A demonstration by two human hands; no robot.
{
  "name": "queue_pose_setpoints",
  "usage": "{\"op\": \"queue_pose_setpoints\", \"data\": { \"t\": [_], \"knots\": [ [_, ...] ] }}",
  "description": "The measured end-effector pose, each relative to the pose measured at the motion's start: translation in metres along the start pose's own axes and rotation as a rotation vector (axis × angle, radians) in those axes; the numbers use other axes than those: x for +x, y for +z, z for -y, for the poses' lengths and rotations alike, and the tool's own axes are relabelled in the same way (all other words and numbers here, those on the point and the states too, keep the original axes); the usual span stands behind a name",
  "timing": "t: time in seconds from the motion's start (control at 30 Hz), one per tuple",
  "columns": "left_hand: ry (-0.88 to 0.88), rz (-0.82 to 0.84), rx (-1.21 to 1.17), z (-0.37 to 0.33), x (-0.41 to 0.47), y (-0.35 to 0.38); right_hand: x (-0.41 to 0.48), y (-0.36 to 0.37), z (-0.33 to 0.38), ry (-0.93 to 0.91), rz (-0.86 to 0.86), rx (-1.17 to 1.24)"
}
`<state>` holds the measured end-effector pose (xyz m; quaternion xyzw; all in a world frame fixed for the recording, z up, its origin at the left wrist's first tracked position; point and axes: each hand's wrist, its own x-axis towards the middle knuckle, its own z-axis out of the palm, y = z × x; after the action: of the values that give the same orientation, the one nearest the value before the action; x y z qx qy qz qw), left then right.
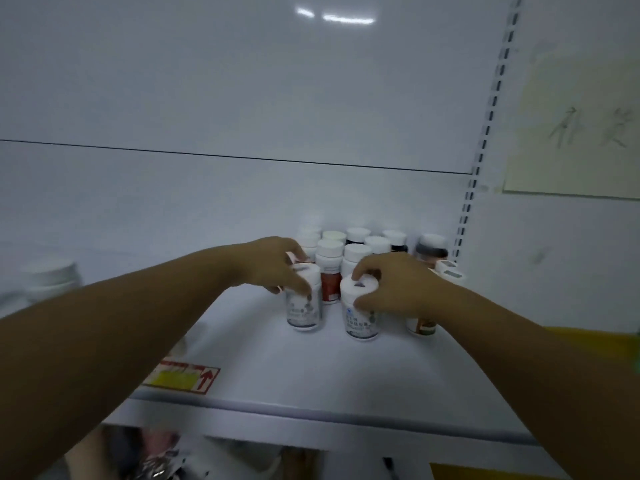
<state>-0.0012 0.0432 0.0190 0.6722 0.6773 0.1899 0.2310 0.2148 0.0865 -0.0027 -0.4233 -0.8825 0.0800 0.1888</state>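
The white shelf (277,368) is bare across the lower middle and left of the frame, open from its front edge. Right of centre, a packed cluster of white-capped bottles (356,252) blocks the back panel (207,202). The front left bottle (304,310) and front right bottle (360,317) leave only a narrow gap. A slotted upright (465,216) closes the right, and a blurred jar (52,277) the far left.

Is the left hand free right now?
No: the left hand grips a white-capped bottle, and the right hand grips a second bottle beside it.
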Motion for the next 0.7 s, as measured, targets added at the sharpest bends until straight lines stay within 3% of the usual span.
{"op": "queue_pose_setpoints", "data": {
  "t": [0.13,0.27,0.57,0.7],
  "knots": [
    [-0.029,-0.094,-0.100,0.019,-0.036,-0.024,0.013,-0.001,0.031,-0.035,-0.040,0.438],
    [-0.102,-0.116,-0.121,0.052,-0.093,-0.061,0.020,0.010,0.089,-0.163,0.027,0.664],
    [-0.129,-0.319,-0.163,0.150,-0.243,-0.121,0.034,0.063,0.271,-0.325,0.153,0.780],
    [-0.174,-0.512,-0.239,0.227,-0.323,-0.156,0.032,0.102,0.386,-0.404,0.175,0.787]
  ]
}}
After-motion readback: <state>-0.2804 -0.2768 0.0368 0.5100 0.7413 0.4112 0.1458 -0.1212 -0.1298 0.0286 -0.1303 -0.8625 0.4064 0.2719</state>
